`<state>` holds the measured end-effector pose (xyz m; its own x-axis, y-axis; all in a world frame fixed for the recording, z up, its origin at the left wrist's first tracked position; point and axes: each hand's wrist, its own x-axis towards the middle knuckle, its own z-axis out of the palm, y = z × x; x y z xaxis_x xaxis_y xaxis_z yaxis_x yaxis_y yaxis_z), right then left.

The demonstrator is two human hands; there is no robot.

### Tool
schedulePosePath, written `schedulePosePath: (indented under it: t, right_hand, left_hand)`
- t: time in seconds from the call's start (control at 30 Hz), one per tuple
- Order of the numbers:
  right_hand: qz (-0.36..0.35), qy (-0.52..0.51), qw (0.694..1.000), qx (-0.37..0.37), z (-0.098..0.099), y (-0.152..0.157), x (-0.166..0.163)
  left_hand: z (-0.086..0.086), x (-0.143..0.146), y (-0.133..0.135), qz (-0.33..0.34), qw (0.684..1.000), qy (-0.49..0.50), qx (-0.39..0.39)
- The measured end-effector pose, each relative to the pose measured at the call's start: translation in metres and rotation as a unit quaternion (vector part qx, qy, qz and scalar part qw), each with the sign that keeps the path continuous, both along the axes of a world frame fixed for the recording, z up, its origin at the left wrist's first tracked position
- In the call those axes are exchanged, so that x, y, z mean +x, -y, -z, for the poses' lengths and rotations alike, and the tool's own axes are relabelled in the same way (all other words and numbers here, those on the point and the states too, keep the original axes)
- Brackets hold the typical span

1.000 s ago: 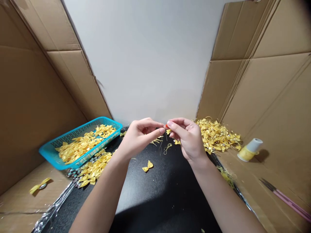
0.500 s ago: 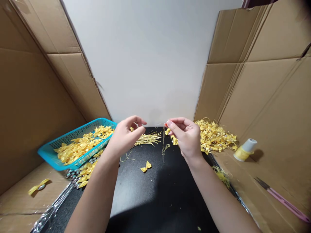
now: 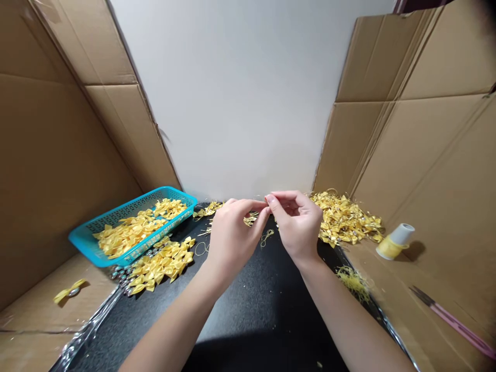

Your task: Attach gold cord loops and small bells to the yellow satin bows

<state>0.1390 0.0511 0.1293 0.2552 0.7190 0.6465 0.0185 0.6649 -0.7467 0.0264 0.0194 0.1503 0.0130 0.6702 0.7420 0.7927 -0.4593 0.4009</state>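
My left hand and my right hand meet fingertip to fingertip above the black mat, both pinched. A thin gold thread hangs from the right-hand pinch and ends in a small loop. What the left fingers grip is too small to make out. Behind the hands lies a bundle of gold threads.
A teal basket of yellow bows stands at the left, with loose bows in front of it. A heap of bows lies at the right. A spool of yellow thread, pink-handled scissors and cardboard walls surround the mat.
My left hand moved right, back to the right hand's fingertips. It now covers the single bow that lay on the mat. The view shifted slightly.
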Motion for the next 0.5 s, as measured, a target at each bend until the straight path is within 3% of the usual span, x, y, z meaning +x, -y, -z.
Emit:
schedulePosePath:
  t: [0.2, 0.5]
  right_hand:
    - [0.048, 0.060, 0.997, 0.031, 0.003, -0.001, 0.000]
    - [0.071, 0.052, 0.994, 0.065, 0.006, 0.001, -0.001]
  left_hand:
    - [0.001, -0.006, -0.008, 0.068, 0.990, 0.097, -0.081]
    - [-0.001, -0.015, -0.011, -0.030, 0.999, 0.020, -0.008]
